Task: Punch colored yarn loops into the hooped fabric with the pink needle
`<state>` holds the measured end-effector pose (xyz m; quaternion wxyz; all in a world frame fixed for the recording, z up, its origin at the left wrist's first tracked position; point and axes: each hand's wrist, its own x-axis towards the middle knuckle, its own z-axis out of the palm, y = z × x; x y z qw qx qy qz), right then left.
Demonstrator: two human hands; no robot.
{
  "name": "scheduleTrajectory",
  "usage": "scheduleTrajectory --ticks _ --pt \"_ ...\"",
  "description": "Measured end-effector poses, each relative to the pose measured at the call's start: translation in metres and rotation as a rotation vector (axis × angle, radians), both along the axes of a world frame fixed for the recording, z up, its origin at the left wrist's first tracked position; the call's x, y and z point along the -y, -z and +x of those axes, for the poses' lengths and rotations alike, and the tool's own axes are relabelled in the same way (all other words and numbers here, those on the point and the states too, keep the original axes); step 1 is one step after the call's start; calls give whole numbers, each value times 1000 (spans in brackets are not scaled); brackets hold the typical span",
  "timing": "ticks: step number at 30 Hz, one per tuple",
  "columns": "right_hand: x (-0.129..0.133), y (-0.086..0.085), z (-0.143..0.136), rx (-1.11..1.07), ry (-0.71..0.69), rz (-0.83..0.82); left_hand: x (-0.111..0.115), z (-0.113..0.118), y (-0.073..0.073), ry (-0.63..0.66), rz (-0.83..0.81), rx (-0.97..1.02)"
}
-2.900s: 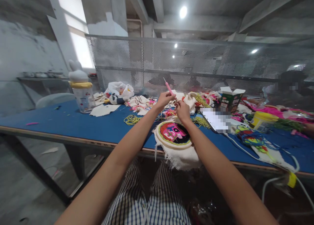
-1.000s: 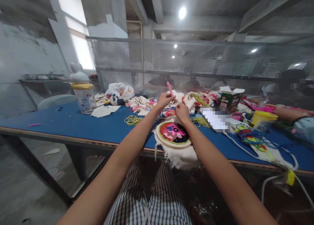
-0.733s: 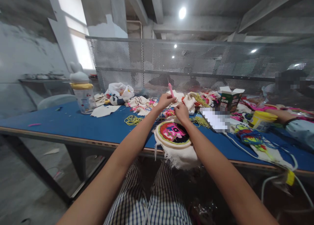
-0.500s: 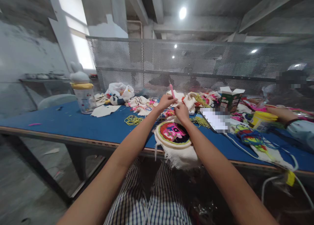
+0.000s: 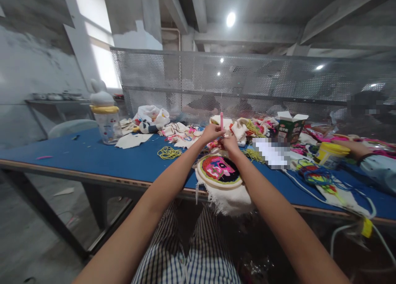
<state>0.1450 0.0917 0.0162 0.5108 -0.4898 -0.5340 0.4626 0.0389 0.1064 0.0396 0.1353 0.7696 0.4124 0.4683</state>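
My left hand (image 5: 213, 133) is closed around a pink tool (image 5: 221, 121), which stands upright above the fingers with a thin wire-like tip at its top. Close beside it, my right hand (image 5: 229, 143) has its fingers pressed together near the tool's lower end; what they pinch is too small to make out. Below both hands, a round hoop (image 5: 202, 177) with white fringed cloth (image 5: 230, 199) lies at the table's front edge. Its pink, red, black and yellow-green yarn picture (image 5: 220, 168) faces up.
On the blue table (image 5: 139, 163) are yellow-green yarn (image 5: 168, 152), a lidded bottle (image 5: 107, 125), a green box (image 5: 291, 127), a yellow tub (image 5: 331, 154) and tangled blue yarn (image 5: 318, 172). A person's sleeve (image 5: 379, 168) is at the right. A mesh divider (image 5: 148, 71) stands behind.
The pink tool has turned from leaning left to upright and sits slightly lower. Both hands remain close together, with my left hand shifted a little right and down.
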Motion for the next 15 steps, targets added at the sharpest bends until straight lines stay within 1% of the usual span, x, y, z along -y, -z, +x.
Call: scheduleTrajectory --ticks 8,15 --pt "13 -6 -1 -81 -41 -169 4 1 0 -115 78 -104" --pt "15 -8 0 -154 -13 -208 5 1 -1 -138 83 -145"
